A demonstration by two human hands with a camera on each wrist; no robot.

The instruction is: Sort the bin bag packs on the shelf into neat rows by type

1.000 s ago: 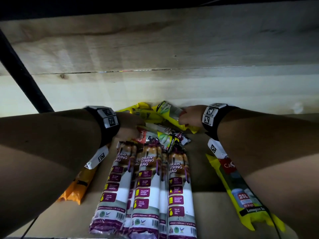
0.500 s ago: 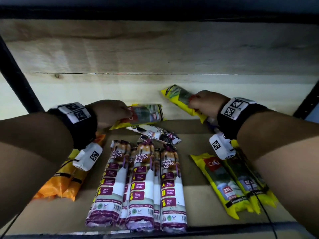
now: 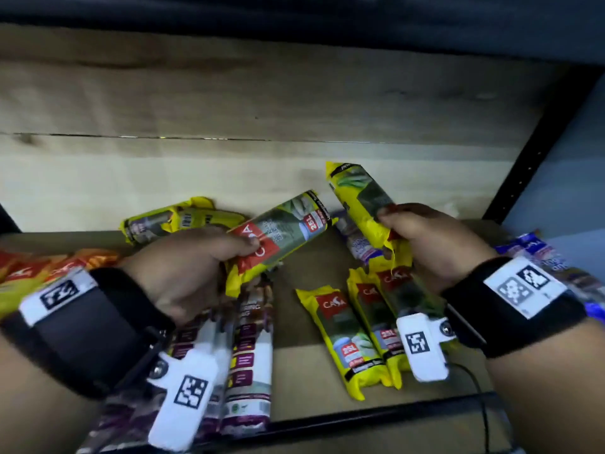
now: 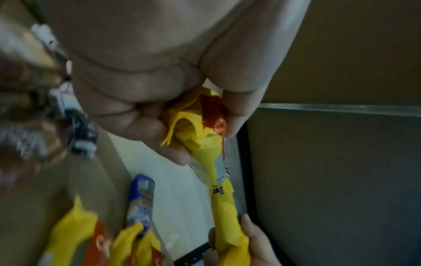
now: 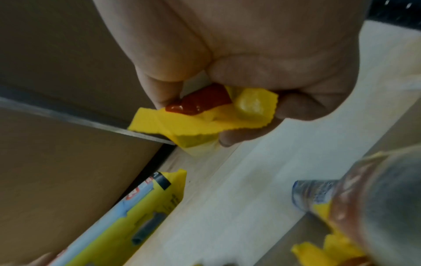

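My left hand [image 3: 235,257] grips a yellow pack with a red CASA label [image 3: 281,231] by its near end, lifted and slanting up to the right. My right hand [image 3: 393,231] pinches the crimped end of a second yellow pack [image 3: 357,198], held more upright. The left wrist view shows the left hand [image 4: 198,129] curled round its yellow pack [image 4: 205,154]. In the right wrist view the right hand [image 5: 200,115] squeezes its yellow pack's end [image 5: 159,124]. Three yellow packs [image 3: 343,335] lie side by side under the right wrist. White and purple draw string packs [image 3: 252,355] lie in a row below the left hand.
Orange packs [image 3: 49,270] lie at far left, one more yellow pack [image 3: 176,221] against the back wall. Blue-purple packs sit behind the yellow row [image 3: 360,250] and at far right [image 3: 537,253]. A black shelf rail [image 3: 376,417] runs along the front, a black post [image 3: 537,149] at right.
Both hands have drawn out of the pile at the back, each lifting a yellow pack. The two packs now sit higher and closer together. The view has swung to the right.
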